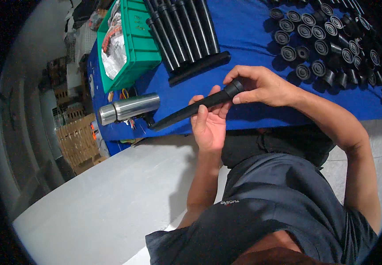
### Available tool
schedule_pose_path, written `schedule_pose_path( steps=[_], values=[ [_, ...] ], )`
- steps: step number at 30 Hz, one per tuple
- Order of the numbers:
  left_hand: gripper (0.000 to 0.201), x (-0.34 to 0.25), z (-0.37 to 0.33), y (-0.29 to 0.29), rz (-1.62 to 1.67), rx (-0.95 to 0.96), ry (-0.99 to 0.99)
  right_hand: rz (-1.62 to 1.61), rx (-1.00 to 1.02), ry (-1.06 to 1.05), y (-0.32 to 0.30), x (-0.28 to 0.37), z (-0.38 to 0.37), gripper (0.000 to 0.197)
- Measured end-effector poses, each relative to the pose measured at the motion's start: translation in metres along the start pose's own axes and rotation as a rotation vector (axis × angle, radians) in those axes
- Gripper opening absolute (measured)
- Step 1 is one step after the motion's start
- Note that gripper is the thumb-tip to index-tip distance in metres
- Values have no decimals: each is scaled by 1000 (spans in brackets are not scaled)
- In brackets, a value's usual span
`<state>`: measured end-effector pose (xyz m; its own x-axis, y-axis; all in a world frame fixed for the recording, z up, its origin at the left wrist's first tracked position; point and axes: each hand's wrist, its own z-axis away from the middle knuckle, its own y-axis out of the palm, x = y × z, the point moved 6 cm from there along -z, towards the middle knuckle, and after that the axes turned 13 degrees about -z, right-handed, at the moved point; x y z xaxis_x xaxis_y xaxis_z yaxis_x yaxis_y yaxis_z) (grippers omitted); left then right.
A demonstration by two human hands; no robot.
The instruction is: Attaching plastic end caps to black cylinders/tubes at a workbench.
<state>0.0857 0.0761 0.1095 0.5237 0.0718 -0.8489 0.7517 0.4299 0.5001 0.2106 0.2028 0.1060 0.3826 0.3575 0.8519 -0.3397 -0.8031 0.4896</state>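
Observation:
A long black tube [186,112] lies slantwise across my left hand [211,121], whose fingers and thumb close round it below its upper end. At that end sits a short black end cap [234,88], pinched between the thumb and fingers of my right hand [264,86]. The cap is on or against the tube's end; how far it sits on the tube I cannot tell. The tube's lower end reaches down beside a steel flask [131,108]. Beyond my hands, several similar black tubes [184,33] lie side by side, with one [200,68] across their near ends.
Many round black caps [318,68] stand in a group at the right of the blue cloth [248,26]. A green crate [140,48] with crumpled plastic is at the far left. Scissors [124,93] lie by the flask. Cardboard [76,139] stands on the left.

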Motion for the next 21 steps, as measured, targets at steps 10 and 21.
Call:
schedule_pose_path(
  steps=[10, 21],
  values=[
    [23, 5, 0, 5, -8, -105, 96, 288, -115, -156, 2, 11, 5, 36],
    [24, 0, -5, 11, -186, -86, 148, 446, -89, -261, 3, 19, 7, 35]
  ],
)
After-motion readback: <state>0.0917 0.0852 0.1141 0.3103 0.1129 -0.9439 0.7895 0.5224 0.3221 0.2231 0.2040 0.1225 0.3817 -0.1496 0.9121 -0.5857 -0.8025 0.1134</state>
